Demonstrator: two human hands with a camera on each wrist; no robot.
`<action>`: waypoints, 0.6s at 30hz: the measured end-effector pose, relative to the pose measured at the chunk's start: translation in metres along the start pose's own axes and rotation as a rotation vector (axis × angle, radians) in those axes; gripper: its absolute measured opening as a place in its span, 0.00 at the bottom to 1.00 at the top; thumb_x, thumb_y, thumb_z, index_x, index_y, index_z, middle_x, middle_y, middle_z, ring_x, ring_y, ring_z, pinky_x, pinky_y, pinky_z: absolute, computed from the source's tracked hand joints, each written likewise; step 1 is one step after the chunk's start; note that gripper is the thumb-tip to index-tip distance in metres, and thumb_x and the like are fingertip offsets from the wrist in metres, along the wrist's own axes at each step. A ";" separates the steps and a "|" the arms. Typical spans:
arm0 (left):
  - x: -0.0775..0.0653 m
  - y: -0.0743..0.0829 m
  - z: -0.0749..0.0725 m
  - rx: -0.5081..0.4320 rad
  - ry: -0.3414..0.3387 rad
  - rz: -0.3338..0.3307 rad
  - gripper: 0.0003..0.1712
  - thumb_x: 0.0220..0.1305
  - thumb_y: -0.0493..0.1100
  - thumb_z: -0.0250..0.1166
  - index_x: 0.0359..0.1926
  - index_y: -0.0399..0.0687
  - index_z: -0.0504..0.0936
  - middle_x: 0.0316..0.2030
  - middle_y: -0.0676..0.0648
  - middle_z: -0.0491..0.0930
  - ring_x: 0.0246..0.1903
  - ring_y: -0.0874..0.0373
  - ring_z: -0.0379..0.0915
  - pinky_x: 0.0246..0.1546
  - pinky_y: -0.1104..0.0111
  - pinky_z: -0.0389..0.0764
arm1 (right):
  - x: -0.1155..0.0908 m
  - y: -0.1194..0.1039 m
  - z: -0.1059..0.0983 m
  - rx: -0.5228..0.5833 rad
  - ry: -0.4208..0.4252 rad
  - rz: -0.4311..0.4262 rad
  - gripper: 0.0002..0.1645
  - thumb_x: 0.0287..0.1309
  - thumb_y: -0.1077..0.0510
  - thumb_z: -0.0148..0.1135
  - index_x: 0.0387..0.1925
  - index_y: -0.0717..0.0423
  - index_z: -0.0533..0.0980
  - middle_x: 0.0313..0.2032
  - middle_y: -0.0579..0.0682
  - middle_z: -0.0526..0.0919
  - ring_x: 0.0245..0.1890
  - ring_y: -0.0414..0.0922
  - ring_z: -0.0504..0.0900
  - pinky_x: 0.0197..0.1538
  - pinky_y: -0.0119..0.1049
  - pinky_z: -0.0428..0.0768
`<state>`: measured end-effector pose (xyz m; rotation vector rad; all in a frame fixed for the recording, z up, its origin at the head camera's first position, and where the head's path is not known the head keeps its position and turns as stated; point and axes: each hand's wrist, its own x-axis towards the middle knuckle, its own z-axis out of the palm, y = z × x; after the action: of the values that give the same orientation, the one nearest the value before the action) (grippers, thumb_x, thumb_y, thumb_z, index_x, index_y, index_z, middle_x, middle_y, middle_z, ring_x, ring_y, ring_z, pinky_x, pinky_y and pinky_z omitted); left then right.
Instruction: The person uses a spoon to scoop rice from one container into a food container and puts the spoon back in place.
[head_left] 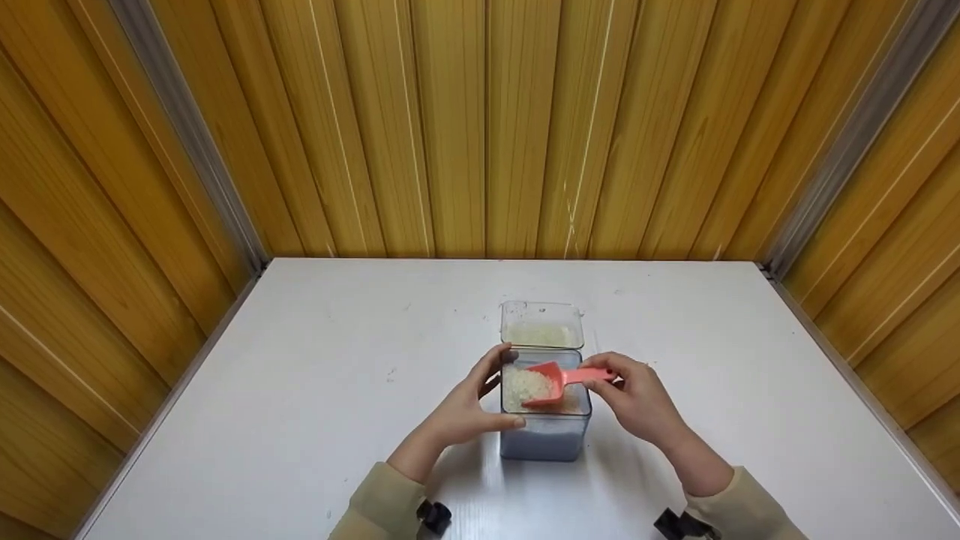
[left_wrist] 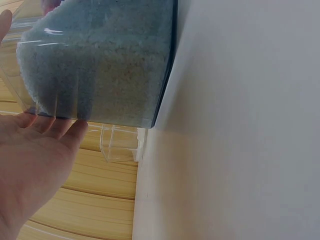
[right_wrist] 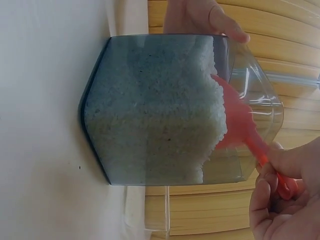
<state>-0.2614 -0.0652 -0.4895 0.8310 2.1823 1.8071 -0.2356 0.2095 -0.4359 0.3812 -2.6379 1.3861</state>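
Note:
A clear, blue-tinted square container filled largely with rice stands on the white table. My left hand grips its left side, the thumb at the front edge and the fingers toward the back. In the left wrist view, that hand's fingertips touch the container wall. My right hand pinches the handle of a red scoop between thumb and fingers. The scoop's blade lies inside the container at the rice surface, with rice heaped in it.
Right behind the container stands a second clear box with a pale layer of grains in it. Wood-patterned panels wall the white tabletop at the back and both sides. A few stray specks dot the table.

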 end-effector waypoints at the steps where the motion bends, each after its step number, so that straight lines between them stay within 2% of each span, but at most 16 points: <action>1: 0.000 0.000 0.000 0.000 0.001 0.000 0.63 0.55 0.44 0.80 0.82 0.47 0.49 0.79 0.45 0.58 0.81 0.48 0.49 0.83 0.56 0.58 | 0.000 -0.001 0.000 0.000 -0.001 0.005 0.09 0.64 0.63 0.68 0.46 0.58 0.84 0.41 0.52 0.88 0.34 0.38 0.76 0.35 0.25 0.79; 7: 0.000 0.001 0.000 0.012 0.006 -0.005 0.63 0.55 0.45 0.80 0.82 0.47 0.49 0.79 0.44 0.58 0.81 0.48 0.50 0.83 0.55 0.58 | 0.000 -0.007 0.005 0.003 -0.008 0.003 0.08 0.64 0.62 0.69 0.45 0.56 0.85 0.38 0.51 0.86 0.33 0.37 0.74 0.36 0.25 0.79; 13: 0.001 0.001 0.000 0.016 0.000 -0.007 0.61 0.55 0.44 0.79 0.82 0.52 0.50 0.79 0.46 0.58 0.81 0.50 0.49 0.83 0.56 0.57 | -0.002 -0.005 0.006 0.043 0.004 0.034 0.08 0.64 0.60 0.69 0.44 0.55 0.85 0.33 0.49 0.83 0.26 0.37 0.71 0.28 0.25 0.71; 18: 0.001 0.000 0.000 0.020 0.000 -0.008 0.60 0.56 0.44 0.79 0.81 0.55 0.50 0.79 0.45 0.58 0.81 0.49 0.49 0.83 0.57 0.57 | -0.004 -0.002 0.004 0.070 0.006 0.061 0.08 0.64 0.60 0.70 0.44 0.55 0.85 0.32 0.48 0.81 0.28 0.37 0.71 0.28 0.25 0.71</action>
<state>-0.2620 -0.0651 -0.4893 0.8254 2.2039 1.7850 -0.2310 0.2053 -0.4376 0.3056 -2.6227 1.4987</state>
